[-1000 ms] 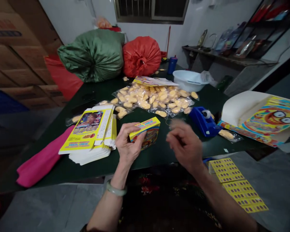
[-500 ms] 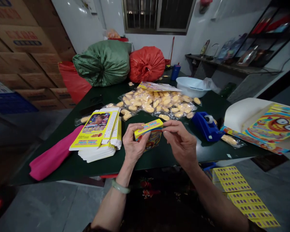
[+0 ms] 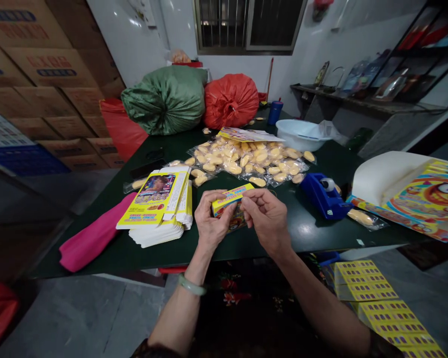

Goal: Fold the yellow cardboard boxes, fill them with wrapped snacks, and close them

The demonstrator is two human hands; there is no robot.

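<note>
1. Stacked brown cardboard cartons [image 3: 48, 84] fill the left side, cut off by the frame edge. Their red and blue print cannot be read.
2. A dark green bench [image 3: 306, 233] carries most items; its near edge shows, and its far end is partly hidden.
3. A green woven sack [image 3: 164, 102] and a red tied sack [image 3: 231, 102] stand together beyond the bench's far side. Their contents are hidden.
4. A glossy printed sheet with a cartoon face [image 3: 425, 191] lies at right, cut off by the frame, over a cream foam block [image 3: 377, 179].
5. Yellow printed sheets [image 3: 373, 298] lie below the bench at right, cut off at the bottom; their small print is illegible.
6. A flat stack of yellow box blanks [image 3: 160, 219] sits beside a pink cloth [image 3: 93, 233]. The blanks' picture is blurred.
7. Clear plastic bags of pale yellow pieces [image 3: 242, 161] lie heaped at centre; the pieces cannot be identified.
8. A blue tape dispenser [image 3: 321, 196] stands right of the hands.
9. A small yellow printed box [image 3: 227, 199] is held above the bench, partly hidden by fingers; its lettering is too small to read.
10. The left hand [image 3: 211, 219] grips the box's near side, while the right hand [image 3: 265, 219] pinches its right end, fingers narrowly closed.
</note>
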